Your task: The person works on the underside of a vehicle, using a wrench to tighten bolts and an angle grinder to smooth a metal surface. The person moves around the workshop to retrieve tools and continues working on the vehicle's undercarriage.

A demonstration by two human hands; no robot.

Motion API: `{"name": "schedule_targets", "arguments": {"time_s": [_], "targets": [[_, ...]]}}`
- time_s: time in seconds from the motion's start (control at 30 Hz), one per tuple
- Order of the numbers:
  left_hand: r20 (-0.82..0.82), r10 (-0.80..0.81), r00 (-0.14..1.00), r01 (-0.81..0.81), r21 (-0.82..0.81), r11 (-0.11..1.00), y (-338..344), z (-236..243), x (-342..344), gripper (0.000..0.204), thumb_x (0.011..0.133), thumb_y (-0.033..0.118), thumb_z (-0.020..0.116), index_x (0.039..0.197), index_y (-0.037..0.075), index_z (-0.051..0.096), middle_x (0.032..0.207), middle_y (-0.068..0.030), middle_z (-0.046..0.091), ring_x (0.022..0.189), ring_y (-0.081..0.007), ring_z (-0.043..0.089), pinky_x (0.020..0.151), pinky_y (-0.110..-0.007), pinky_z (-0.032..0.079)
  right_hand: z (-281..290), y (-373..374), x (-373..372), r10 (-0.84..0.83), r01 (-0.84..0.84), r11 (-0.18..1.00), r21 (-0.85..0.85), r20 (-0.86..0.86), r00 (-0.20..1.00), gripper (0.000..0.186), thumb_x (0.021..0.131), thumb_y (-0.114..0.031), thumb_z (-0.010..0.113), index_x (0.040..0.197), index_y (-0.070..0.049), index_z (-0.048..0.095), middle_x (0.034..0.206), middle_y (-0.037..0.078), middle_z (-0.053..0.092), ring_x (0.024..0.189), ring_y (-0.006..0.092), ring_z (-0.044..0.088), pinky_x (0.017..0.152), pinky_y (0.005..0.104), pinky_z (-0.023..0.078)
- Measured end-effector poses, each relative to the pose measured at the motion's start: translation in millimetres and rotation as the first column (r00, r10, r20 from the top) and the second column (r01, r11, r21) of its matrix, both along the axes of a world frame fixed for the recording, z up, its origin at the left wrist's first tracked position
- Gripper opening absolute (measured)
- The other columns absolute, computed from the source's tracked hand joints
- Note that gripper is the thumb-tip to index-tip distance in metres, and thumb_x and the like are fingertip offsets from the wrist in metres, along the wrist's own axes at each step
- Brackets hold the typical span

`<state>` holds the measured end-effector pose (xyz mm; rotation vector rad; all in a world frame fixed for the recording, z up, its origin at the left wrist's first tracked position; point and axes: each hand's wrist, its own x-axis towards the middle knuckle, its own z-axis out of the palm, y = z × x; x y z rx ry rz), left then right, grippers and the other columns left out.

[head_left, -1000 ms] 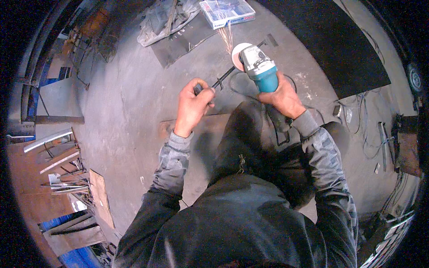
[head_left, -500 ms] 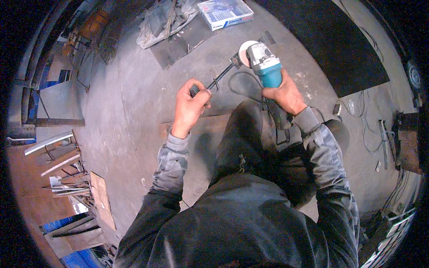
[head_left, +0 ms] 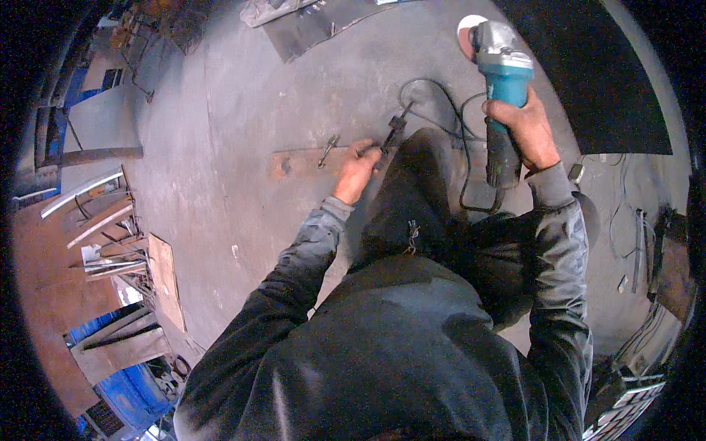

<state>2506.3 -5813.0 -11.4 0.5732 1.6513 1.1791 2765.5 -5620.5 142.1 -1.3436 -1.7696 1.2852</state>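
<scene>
Angle grinder [head_left: 498, 81] up high on the right side, teal body, grey head, its pale round disc [head_left: 468, 35] pointing away from the person and held clear above the concrete floor [head_left: 243, 147]. Right hand [head_left: 519, 131] is wrapped tight around the dark rear handle, fingers curled fully closed, thumb side toward the teal casing. The black power cord [head_left: 441, 99] loops across the floor from the tool's tail, one coil lying just beyond the knee.

Over to the left hand [head_left: 356, 170]: it's down low, fingers bent and closed on the near end of a slim dark metal rod [head_left: 393, 132], which angles up and away toward the cord loop. How firmly the fingers close around it cannot be told, since the knuckles hide the grip. The hand sits right at the edge of a rusty brown flat plate [head_left: 294, 162] lying on the floor, and a second small metal piece [head_left: 327, 149] rests across that plate, just beside the fingers but apart from them.

Further out, a dark mat [head_left: 588, 81] covers the floor on the right. Sheet-metal offcuts [head_left: 316, 26] lie at the top. To the left, a stack of angle-iron lengths [head_left: 95, 220] and a wooden board [head_left: 165, 279], with something blue [head_left: 125, 382] low in the corner.
</scene>
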Motion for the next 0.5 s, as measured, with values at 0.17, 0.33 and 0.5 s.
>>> {"name": "schedule_targets", "arguments": {"time_s": [0.17, 0.33, 0.5], "targets": [[-0.213, -0.438, 0.873, 0.381, -0.260, 0.887, -10, -55, -18, 0.054, 0.084, 0.026, 0.069, 0.132, 0.003, 0.056, 0.115, -0.0080, 0.065, 0.090, -0.0167, 0.061, 0.074, -0.030, 0.050, 6, 0, -1, 0.010, -0.022, 0.995, -0.098, -0.129, 0.992, 0.053, 0.074, -0.020, 0.076, 0.115, 0.001, 0.051, 0.094, 0.009, 0.061, 0.080, 0.0179, 0.061, 0.073, 0.0324, 0.050], [0.030, -0.649, 0.760, 0.610, -0.377, 0.697, 27, -27, -32, 0.059, 0.085, 0.036, 0.070, 0.134, 0.007, 0.053, 0.120, -0.0086, 0.064, 0.101, -0.0231, 0.061, 0.081, -0.036, 0.051, 6, 1, -1, 0.021, -0.034, 0.995, -0.092, -0.141, 0.990, 0.051, 0.074, -0.020, 0.075, 0.114, 0.001, 0.052, 0.094, 0.009, 0.061, 0.079, 0.0176, 0.061, 0.073, 0.0323, 0.050], [-0.136, -0.618, 0.774, 0.505, -0.456, 0.733, 31, -49, -29, 0.039, 0.082, 0.030, 0.071, 0.113, 0.006, 0.066, 0.106, -0.0136, 0.069, 0.096, -0.0286, 0.065, 0.075, -0.042, 0.051, 2, 2, 0, 0.040, -0.050, 0.997, -0.066, -0.140, 0.989, 0.051, 0.074, -0.022, 0.076, 0.113, 0.000, 0.052, 0.093, 0.009, 0.061, 0.079, 0.0176, 0.061, 0.072, 0.0323, 0.050]]}}
